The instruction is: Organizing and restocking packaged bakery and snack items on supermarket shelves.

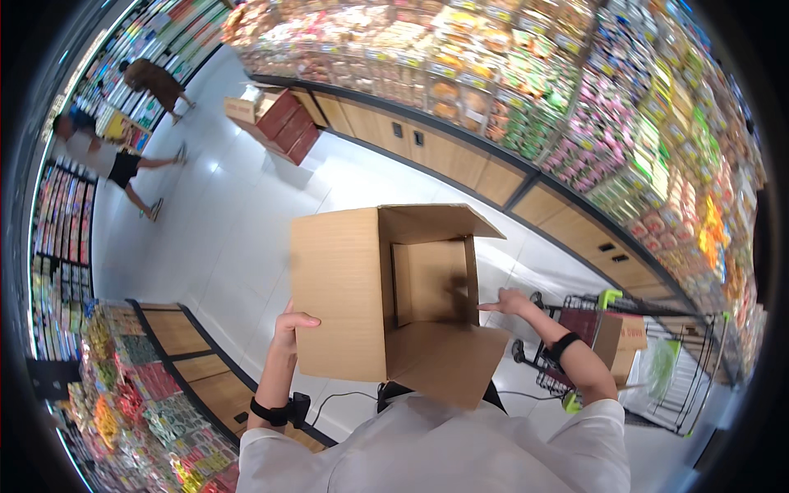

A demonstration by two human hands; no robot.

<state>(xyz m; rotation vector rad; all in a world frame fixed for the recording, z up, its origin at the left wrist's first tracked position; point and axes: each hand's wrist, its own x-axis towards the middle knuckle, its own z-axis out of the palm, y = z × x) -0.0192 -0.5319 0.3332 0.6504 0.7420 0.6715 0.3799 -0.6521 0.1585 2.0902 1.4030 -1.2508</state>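
An empty cardboard box (337, 296) is held up in front of my body, tilted so that its inside shows, with flaps spread at the top and bottom. My left hand (294, 326) grips its left side, the thumb lying on the outer panel and the fingers mostly hidden behind it. On the other side, my right hand (503, 302) reaches to the box's right edge with one finger extended; whether that fingertip presses on the cardboard is hard to tell. A black strap is on each forearm.
A wire shopping cart (690, 370) with cardboard boxes stands at right. Stacked red cartons (286, 126) stand by the wooden-fronted display counter (456, 160) of packaged goods. Another counter (203, 370) is at lower left. Two people (92, 151) are at upper left. A cable runs near my body.
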